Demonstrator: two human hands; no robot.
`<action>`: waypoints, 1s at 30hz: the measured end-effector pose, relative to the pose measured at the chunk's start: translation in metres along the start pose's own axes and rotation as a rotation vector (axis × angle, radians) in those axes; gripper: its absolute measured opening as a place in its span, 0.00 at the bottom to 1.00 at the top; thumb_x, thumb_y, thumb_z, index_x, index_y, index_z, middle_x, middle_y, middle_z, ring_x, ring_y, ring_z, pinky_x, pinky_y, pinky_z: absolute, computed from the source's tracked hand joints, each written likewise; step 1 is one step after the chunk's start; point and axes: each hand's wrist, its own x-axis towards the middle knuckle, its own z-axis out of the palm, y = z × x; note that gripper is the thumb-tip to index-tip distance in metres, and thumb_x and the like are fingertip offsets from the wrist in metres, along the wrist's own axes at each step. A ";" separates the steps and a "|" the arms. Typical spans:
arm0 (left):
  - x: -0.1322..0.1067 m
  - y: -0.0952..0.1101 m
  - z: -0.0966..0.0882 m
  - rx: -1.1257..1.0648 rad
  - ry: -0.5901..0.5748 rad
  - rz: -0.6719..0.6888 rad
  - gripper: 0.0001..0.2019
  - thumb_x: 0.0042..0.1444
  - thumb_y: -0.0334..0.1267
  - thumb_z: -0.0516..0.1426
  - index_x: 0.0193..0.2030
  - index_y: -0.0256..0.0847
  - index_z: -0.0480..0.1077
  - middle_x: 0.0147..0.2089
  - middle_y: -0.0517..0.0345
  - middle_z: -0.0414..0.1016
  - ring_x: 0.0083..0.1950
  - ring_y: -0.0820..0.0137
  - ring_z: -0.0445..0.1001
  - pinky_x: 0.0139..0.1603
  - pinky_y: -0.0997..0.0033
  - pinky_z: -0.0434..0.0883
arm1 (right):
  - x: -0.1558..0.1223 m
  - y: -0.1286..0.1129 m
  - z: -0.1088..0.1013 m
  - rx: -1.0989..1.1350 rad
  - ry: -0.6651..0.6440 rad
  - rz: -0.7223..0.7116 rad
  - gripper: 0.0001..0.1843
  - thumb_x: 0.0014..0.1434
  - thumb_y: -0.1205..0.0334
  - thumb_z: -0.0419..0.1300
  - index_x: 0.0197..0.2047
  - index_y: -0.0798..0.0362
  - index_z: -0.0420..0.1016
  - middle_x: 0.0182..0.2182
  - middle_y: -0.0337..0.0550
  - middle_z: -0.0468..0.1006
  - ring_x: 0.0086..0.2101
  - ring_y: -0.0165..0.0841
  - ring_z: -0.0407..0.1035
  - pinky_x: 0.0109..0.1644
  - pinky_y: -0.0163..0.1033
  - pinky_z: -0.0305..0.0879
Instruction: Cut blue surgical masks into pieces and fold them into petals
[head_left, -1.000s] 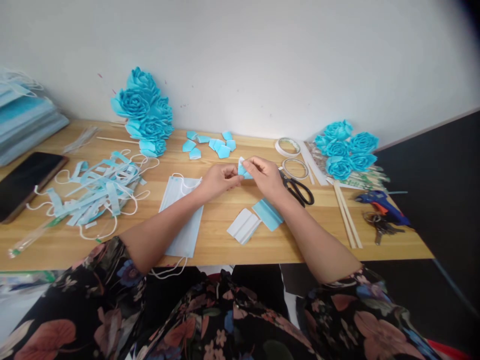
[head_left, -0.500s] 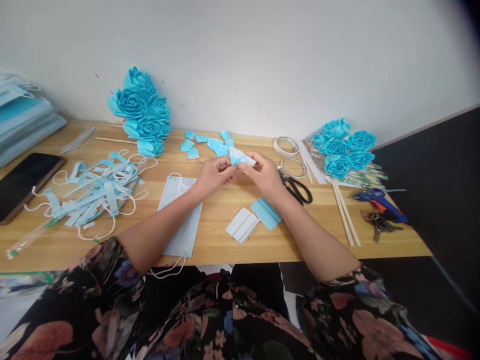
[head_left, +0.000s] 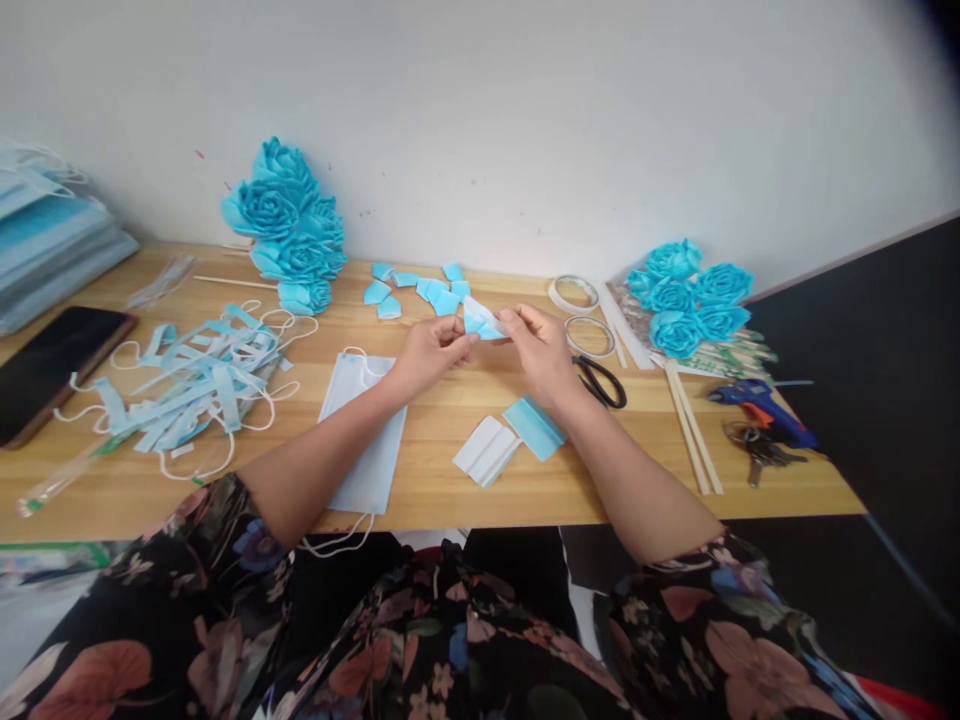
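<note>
Beyond and right of the flat, pale-blue, rectangular face mask [head_left: 375,470], the left hand [head_left: 431,352] and right hand [head_left: 541,348] are pinching a small, folded blue-and-white fabric piece [head_left: 478,323] between closed fingertips, seemingly creasing it; the next move is probably calling for steady pressure.

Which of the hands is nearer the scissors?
Right. The right hand is just left of the scissors, partly hiding them. The left hand is farther left, on the other side of the folded piece.
</note>
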 end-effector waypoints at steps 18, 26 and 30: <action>-0.001 0.009 -0.001 -0.130 0.034 -0.085 0.09 0.55 0.40 0.63 0.34 0.36 0.70 0.23 0.62 0.73 0.22 0.79 0.68 0.26 0.79 0.67 | 0.002 -0.002 -0.004 -0.113 -0.028 0.040 0.17 0.59 0.47 0.62 0.30 0.52 0.71 0.23 0.34 0.64 0.26 0.28 0.57 0.31 0.35 0.54; -0.001 0.009 -0.002 -0.161 0.032 -0.095 0.09 0.57 0.40 0.62 0.37 0.36 0.71 0.23 0.62 0.73 0.21 0.78 0.68 0.25 0.79 0.67 | 0.005 0.002 -0.006 -0.087 -0.016 0.049 0.17 0.59 0.47 0.63 0.30 0.52 0.72 0.23 0.34 0.64 0.26 0.27 0.56 0.31 0.35 0.52; -0.001 0.009 -0.001 -0.128 0.005 -0.100 0.12 0.55 0.43 0.64 0.34 0.37 0.70 0.23 0.62 0.73 0.21 0.79 0.68 0.25 0.79 0.67 | 0.004 0.001 -0.004 -0.076 -0.044 0.070 0.16 0.57 0.47 0.64 0.31 0.53 0.74 0.24 0.34 0.67 0.26 0.27 0.57 0.31 0.35 0.53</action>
